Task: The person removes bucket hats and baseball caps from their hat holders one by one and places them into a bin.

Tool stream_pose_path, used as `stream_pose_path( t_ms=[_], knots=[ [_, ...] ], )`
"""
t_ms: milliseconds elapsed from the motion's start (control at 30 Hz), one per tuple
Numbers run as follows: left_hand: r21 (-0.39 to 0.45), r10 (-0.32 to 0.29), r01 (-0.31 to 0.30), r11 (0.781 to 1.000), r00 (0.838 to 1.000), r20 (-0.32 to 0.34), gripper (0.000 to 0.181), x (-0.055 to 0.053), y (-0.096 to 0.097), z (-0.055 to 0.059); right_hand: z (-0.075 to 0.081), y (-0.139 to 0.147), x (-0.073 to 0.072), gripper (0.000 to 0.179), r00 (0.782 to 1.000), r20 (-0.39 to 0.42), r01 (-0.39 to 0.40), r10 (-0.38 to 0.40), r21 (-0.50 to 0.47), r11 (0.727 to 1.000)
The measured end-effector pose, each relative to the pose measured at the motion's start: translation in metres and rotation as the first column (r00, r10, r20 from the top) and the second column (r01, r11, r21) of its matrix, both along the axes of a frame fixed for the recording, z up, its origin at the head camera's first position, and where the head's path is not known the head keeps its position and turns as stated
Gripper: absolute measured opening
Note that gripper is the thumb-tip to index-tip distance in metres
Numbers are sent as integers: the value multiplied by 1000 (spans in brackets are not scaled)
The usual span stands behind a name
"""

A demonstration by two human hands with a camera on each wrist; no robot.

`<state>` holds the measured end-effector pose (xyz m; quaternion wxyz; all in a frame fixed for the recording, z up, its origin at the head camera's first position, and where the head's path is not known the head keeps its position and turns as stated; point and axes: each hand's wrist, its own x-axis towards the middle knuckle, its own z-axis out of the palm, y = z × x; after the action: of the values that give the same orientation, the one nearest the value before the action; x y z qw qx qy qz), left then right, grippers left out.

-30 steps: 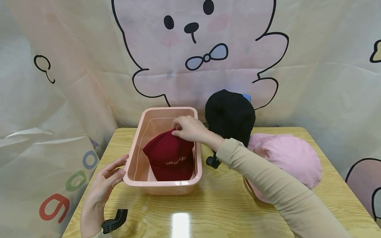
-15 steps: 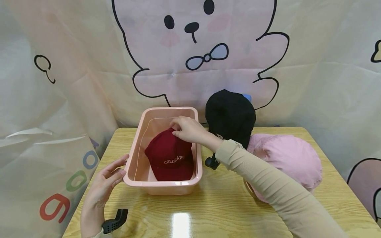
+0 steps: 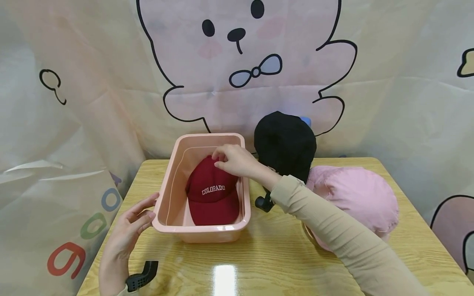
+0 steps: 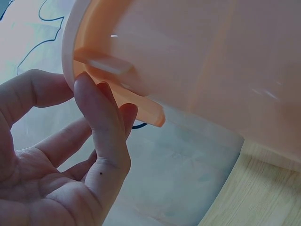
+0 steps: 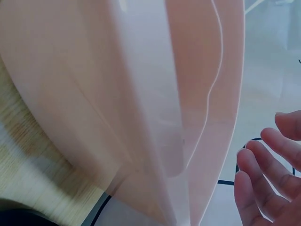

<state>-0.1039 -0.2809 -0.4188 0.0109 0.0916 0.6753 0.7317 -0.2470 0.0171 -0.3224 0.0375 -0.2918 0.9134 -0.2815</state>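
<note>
Left hand (image 3: 126, 232) pinching bin (image 3: 201, 235) by its edge; right hand (image 3: 237, 160) released, over red cap (image 3: 212, 195) inside bin.

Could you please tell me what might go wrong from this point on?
The left hand pinches the pink bin by its rim, so a tug there might slide or tilt it.
The right sleeve crosses the pink hat in the head view; drawing that arm back might knock it.
The right hand is close to the crown of the red cap, so a careless move could shift it.
</note>
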Motion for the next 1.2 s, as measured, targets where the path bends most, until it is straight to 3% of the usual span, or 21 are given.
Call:
stream_pose_path(
  t_ms=[733, 1200],
  knots=[
    [6, -18, 18, 1000, 1000, -6, 45, 0, 0, 0, 11, 29, 15, 22, 996, 82, 37, -27, -121, 992],
    [37, -42, 43, 998, 999, -28, 47, -1, -2, -3, 20, 54, 37, 22, 998, 45, 59, -51, -198, 978]
  ],
)
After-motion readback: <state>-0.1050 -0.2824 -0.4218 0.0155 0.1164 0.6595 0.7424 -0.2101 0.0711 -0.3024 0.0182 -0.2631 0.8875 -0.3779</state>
